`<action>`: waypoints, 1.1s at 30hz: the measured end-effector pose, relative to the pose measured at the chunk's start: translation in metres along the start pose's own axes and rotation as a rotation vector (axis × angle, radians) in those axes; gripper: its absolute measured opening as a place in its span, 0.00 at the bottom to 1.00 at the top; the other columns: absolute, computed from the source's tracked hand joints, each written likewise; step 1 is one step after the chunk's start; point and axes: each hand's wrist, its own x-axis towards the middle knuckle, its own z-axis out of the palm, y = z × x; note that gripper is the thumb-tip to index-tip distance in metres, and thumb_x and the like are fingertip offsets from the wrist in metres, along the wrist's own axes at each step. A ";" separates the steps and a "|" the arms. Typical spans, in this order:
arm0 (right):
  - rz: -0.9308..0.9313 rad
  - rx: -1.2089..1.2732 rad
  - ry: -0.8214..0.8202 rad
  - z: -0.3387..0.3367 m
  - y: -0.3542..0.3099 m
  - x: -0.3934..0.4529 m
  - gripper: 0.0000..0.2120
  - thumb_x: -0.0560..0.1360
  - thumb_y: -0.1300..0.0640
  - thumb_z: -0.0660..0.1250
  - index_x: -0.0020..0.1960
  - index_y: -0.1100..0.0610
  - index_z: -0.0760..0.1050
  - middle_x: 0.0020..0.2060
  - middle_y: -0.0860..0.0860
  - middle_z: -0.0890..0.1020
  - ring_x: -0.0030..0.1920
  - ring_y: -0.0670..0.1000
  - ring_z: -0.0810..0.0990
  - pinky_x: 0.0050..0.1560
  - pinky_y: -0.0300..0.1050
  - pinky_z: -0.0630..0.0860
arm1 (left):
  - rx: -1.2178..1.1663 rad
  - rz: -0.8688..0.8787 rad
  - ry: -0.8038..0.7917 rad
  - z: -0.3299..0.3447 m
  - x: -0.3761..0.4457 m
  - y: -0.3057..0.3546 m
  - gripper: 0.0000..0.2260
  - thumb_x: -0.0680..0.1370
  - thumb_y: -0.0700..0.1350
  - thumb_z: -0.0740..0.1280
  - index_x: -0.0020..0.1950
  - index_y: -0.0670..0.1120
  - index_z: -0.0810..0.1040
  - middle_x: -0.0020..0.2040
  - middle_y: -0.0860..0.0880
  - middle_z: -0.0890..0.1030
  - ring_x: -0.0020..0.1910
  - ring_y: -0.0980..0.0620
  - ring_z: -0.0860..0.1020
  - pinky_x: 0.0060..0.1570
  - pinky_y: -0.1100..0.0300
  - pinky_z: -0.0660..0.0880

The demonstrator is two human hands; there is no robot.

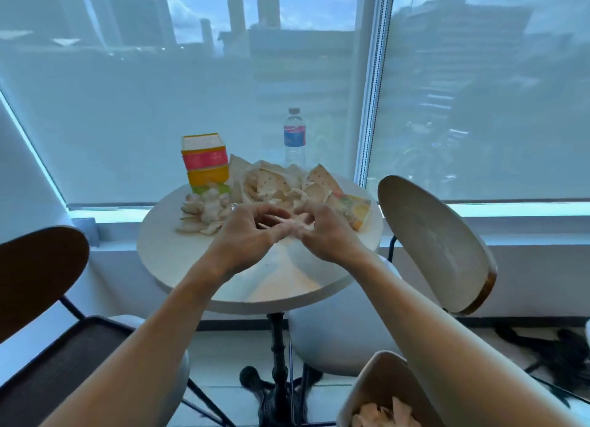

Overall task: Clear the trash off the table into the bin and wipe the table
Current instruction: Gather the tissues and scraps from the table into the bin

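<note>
A round white table [178,260] carries a heap of torn dotted paper scraps [277,184] at its far side and a pile of crumpled whitish scraps [204,212] at the left. My left hand [249,232] and my right hand [322,232] meet over the table's middle, fingers curled around small paper scraps at the heap's near edge. A colourful paper piece [357,211] lies on the right of the table. The bin [370,391], beige with paper inside, stands at the bottom right, partly behind my right forearm.
A stack of colourful tubs [206,160] and a water bottle [294,137] stand at the table's far edge by the window. A dark chair [41,276] is at the left, a pale chair [437,248] at the right. The table's black pedestal [276,362] is below.
</note>
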 end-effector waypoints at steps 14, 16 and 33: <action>0.072 0.227 0.106 0.036 -0.042 0.030 0.16 0.75 0.44 0.67 0.39 0.56 0.82 0.33 0.46 0.80 0.37 0.43 0.77 0.43 0.44 0.76 | -0.075 -0.007 0.027 -0.052 0.039 -0.061 0.16 0.75 0.45 0.73 0.61 0.52 0.77 0.51 0.48 0.81 0.46 0.52 0.83 0.43 0.63 0.80; 0.083 0.420 -0.067 0.034 -0.055 0.027 0.14 0.76 0.45 0.67 0.39 0.52 0.83 0.31 0.42 0.81 0.36 0.39 0.78 0.42 0.39 0.75 | -0.122 0.063 0.013 -0.051 0.038 -0.062 0.16 0.74 0.50 0.72 0.61 0.52 0.78 0.51 0.49 0.82 0.46 0.53 0.83 0.45 0.60 0.81; 0.238 -0.156 0.316 0.020 -0.020 0.067 0.08 0.76 0.53 0.69 0.52 0.54 0.82 0.46 0.52 0.84 0.48 0.53 0.81 0.47 0.45 0.74 | -0.197 0.055 0.002 -0.073 0.038 -0.079 0.05 0.75 0.44 0.72 0.50 0.50 0.83 0.40 0.50 0.84 0.34 0.62 0.79 0.36 0.69 0.72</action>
